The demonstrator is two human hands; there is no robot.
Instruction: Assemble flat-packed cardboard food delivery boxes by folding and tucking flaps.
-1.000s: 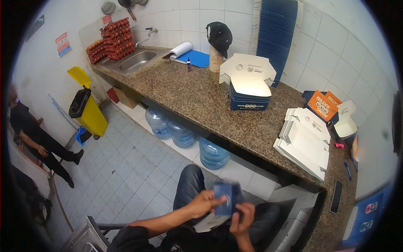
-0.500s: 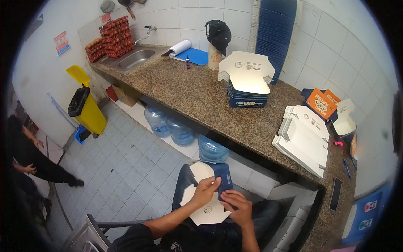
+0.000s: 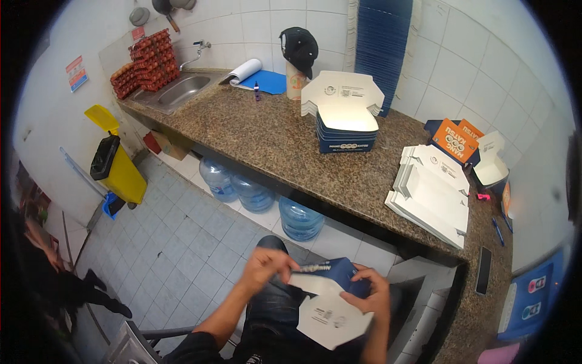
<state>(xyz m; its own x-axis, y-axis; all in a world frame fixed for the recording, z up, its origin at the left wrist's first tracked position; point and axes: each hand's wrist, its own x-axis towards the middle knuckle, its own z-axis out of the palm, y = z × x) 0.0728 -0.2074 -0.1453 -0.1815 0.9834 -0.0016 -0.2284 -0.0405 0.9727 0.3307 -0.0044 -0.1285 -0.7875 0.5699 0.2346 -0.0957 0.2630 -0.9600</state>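
Over my lap is a partly folded paper food box (image 3: 334, 316), dark blue outside and white inside. Its blue wall stands up on the far side, and its white lid panel spreads toward me. My right hand (image 3: 371, 292) grips the box's right side, thumb on the white face and fingers over the blue wall. At the left corner, my left hand (image 3: 267, 267) pinches the box edge; its fingertips are slightly blurred. On the counter ahead sits a stack of folded boxes (image 3: 347, 136) with raised white lids. Flat white box blanks (image 3: 430, 197) lie in a pile to the right.
The granite counter (image 3: 254, 130) runs from a sink (image 3: 185, 91) with egg trays (image 3: 151, 60) to a phone (image 3: 483, 270) at right. Water jugs (image 3: 301, 218) stand beneath it. A yellow bin (image 3: 124, 173) and another person's leg (image 3: 100, 297) are at left.
The box has turned and moved right, its blue wall now folded up. My left hand has shifted left to its corner; my right hand now holds its right side. The view has shifted slightly.
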